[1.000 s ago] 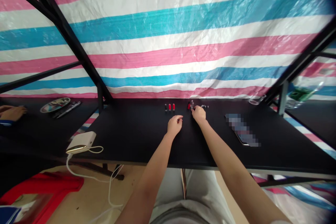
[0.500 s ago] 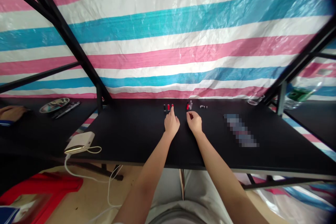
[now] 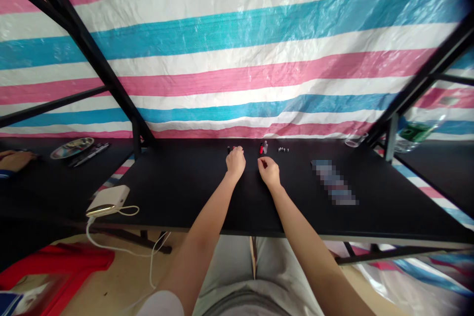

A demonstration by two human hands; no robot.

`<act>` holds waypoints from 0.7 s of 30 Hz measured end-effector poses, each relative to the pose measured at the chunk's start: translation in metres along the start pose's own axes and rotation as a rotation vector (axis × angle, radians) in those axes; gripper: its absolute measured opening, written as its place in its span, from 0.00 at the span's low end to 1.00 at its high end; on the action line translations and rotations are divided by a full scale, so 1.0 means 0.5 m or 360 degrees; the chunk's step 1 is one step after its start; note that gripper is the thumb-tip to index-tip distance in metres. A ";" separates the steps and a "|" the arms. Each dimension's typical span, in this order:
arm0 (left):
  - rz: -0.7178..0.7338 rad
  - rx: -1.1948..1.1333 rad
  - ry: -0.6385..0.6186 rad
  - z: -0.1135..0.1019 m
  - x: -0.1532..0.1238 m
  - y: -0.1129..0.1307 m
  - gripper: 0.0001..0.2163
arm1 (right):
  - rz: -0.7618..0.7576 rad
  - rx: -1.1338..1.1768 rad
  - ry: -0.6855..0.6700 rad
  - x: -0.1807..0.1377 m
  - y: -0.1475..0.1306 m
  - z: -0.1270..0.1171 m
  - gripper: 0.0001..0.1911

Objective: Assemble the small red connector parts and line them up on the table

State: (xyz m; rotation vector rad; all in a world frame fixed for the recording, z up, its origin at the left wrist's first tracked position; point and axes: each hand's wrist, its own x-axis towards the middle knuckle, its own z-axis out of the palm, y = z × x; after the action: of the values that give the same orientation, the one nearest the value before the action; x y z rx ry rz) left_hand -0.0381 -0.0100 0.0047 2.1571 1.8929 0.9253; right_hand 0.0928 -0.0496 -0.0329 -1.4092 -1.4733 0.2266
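Observation:
My left hand point(image 3: 236, 162) is over the back middle of the black table, its fingers curled down at a row of small pieces. A small black piece point(image 3: 228, 149) shows just left of its fingertips; the red ones beside it are mostly covered. My right hand point(image 3: 270, 171) is closed in a pinch, thumb against index finger, and whatever lies between them is hidden. Just beyond it are a small red piece with a dark top point(image 3: 261, 148) and a clear piece point(image 3: 265, 147). Several tiny shiny pieces point(image 3: 283, 149) lie farther right.
A pixelated flat item point(image 3: 334, 182) lies on the right of the table point(image 3: 177, 182). A clear cup point(image 3: 356, 139) is at the back right. At the left edge sits a white box with a cable point(image 3: 111, 198). Another person's hand point(image 3: 17, 162) rests on the neighbouring table near pens point(image 3: 89, 155).
My left hand's outstretched index finger has bent, and its fingers now curl over the red pieces. My right hand keeps its pinch in nearly the same place. The whole view has shifted slightly.

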 end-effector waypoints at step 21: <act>-0.0424 -0.2000 -0.0091 0.018 -0.079 0.006 0.15 | 0.0074 0.0090 -0.0246 -0.003 -0.015 -0.007 0.22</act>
State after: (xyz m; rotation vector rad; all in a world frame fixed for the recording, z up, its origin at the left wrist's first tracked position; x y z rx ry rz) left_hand -0.0320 -0.0448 -0.0150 1.1125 0.9788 1.4012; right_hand 0.0901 -0.0545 -0.0266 -1.4065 -1.5484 0.4115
